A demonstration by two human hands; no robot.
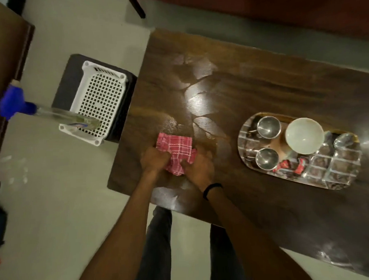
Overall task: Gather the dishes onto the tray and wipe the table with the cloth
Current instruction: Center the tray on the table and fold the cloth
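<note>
The red checked cloth point(175, 153) lies bunched on the dark tabletop point(251, 89) at centre frame, left hand point(154, 159) and right hand point(198, 167) each closing a grip on it, while the tray point(346, 179) holds the dishes at right.

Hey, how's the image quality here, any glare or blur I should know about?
Head view: bright glare patches on the wet table beyond the cloth; the spray bottle at left is motion-blurred; the tray reflects light, muddling its surface; both hands are dim but readable.
</note>
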